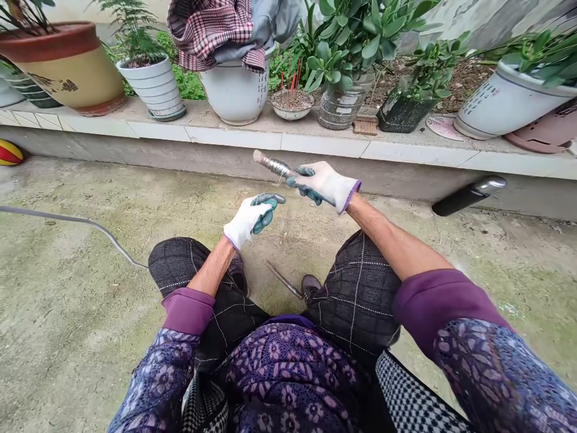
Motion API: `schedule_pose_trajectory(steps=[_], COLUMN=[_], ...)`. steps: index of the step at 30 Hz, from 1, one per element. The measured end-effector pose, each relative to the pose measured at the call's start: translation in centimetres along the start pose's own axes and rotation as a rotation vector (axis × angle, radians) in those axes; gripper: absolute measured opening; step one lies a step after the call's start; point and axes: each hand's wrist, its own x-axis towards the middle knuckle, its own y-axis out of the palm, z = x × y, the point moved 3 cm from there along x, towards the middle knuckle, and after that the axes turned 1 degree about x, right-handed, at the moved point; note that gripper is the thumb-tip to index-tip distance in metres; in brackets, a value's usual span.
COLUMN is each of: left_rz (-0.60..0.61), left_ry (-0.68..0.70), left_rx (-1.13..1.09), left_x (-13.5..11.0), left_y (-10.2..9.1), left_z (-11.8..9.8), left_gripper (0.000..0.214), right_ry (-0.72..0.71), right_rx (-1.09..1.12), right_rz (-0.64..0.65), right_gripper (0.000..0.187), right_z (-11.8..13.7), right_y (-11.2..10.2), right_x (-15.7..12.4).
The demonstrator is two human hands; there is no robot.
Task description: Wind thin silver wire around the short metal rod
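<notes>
My right hand (322, 185), in a white glove with a green-coated palm, is closed around one end of a wooden stick (258, 156). Shiny metal wire (276, 166) is wound tightly about the stick's middle. Its far end points up and left. My left hand (253, 218), gloved alike, is a little below and left of it, apart from the stick. The left index finger points right while the other fingers curl in; whatever they may pinch is hidden. On the ground between my shoes lies a thin metal rod (283, 279).
A low tiled ledge (234, 137) runs across the front, bearing several potted plants and a white pot (237, 90) draped with clothes. A black flask (469, 195) leans at right. A grey hose (90, 222) crosses the ground at left, near a colourful ball (9, 153).
</notes>
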Motion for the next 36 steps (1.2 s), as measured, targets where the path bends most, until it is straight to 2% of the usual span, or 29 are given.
schedule_pose_trajectory(steps=[2, 5, 8, 11, 15, 19, 23, 27, 29, 31, 33, 36], left_rz=[-0.036, -0.144, -0.270, -0.300, -0.281, -0.265, -0.182, -0.140, -0.109, -0.067, -0.039, -0.052], left_ry=[-0.013, -0.074, -0.102, -0.050, -0.066, -0.063, -0.092, -0.053, -0.037, -0.041, -0.057, -0.077], left_rx=[0.025, 0.059, 0.107, 0.176, 0.338, 0.442, 0.400, 0.161, 0.051, -0.020, -0.049, -0.040], left_x=[0.3, 0.9, 1.4, 1.7, 1.7, 1.3, 0.5, 0.0, -0.1, -0.2, -0.1, 0.3], left_y=[-0.6, -1.4, -2.0, -2.0, -2.0, -1.7, -0.5, 0.3, 0.4, 0.5, 0.5, 0.4], left_z=[0.4, 1.1, 1.4, 1.3, 1.6, 1.4, 0.8, 0.4, 0.3, 0.4, 0.6, 0.8], left_gripper=[0.039, 0.031, 0.017, 0.010, 0.016, 0.015, 0.021, 0.036, 0.038, 0.039, 0.037, 0.030], right_ry=[-0.019, -0.041, -0.013, 0.032, 0.079, 0.031, -0.044, -0.071, -0.082, -0.056, -0.009, -0.002], right_rx=[0.177, 0.216, 0.063, -0.161, -0.455, -0.757, -0.867, -0.756, -0.604, -0.388, -0.152, 0.105], right_rz=[0.059, 0.216, 0.425, 0.551, 0.478, 0.362, 0.215, 0.052, -0.063, -0.125, -0.086, 0.099], right_gripper=[0.030, 0.033, 0.034, 0.032, 0.030, 0.028, 0.033, 0.034, 0.031, 0.029, 0.027, 0.027], right_z=[0.3, 0.3, -0.5, -1.6, -2.4, -2.0, -1.0, -0.4, -0.3, -0.5, -0.7, -0.6], right_y=[-0.1, 0.0, 0.5, 1.1, 1.3, 1.5, 1.6, 0.9, 0.1, -0.5, -0.6, 0.1], right_x=[-0.5, -1.4, -2.2, -2.4, -1.4, -0.3, 0.0, 0.6, 1.1, 1.4, 1.2, 0.2])
